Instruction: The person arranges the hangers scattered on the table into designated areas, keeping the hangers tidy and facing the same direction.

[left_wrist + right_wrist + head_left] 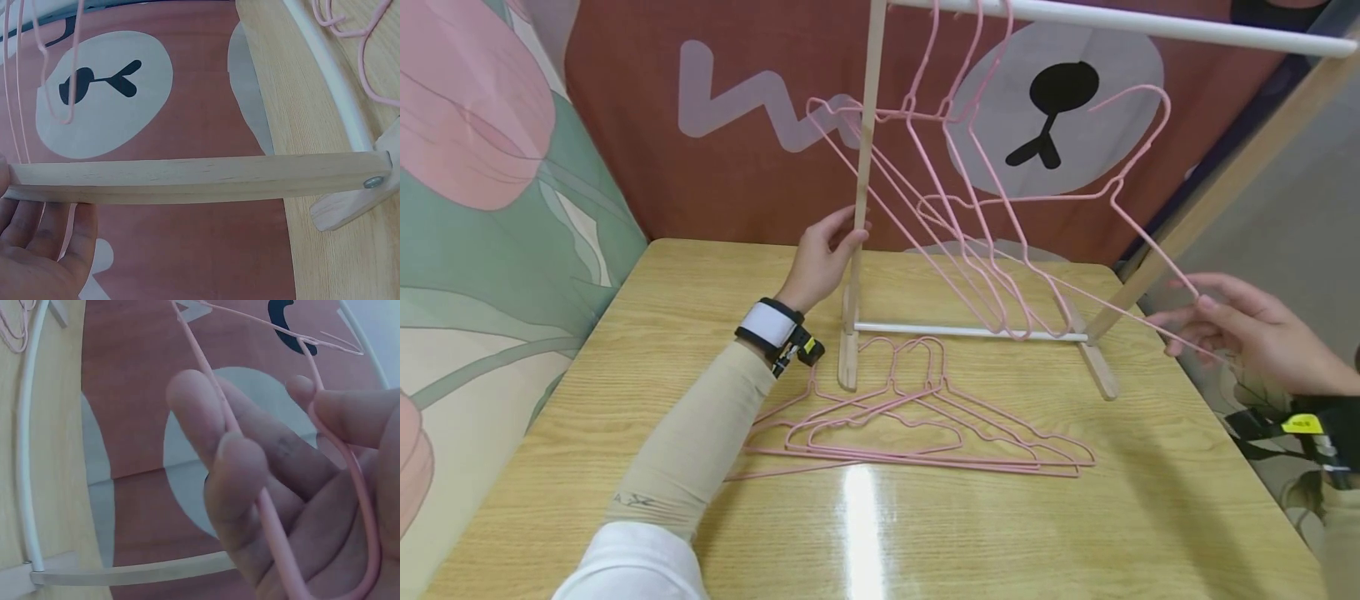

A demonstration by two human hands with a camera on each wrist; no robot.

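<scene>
My left hand (822, 262) grips the left wooden upright (867, 150) of a small garment rack, thumb on the near side. In the left wrist view the fingers (79, 234) curl beneath that wooden bar. Over at the right, my right hand (1262, 333) holds a pink clothes hanger (1052, 198) by one lower corner. Its hook points up and left, below the white top rail (1120, 21) and apart from it. In the right wrist view, thumb and fingers (240, 469) close on the hanger's wire. Three pink hangers (910, 102) hang from the rail's left part.
Several more pink hangers (917, 457) lie overlapping on the wooden table (985, 542) before the rack. A white lower bar (970, 332) joins the rack's feet, and the right upright (1217, 175) slants close by my right hand. Printed cloth (730, 183) covers the wall behind.
</scene>
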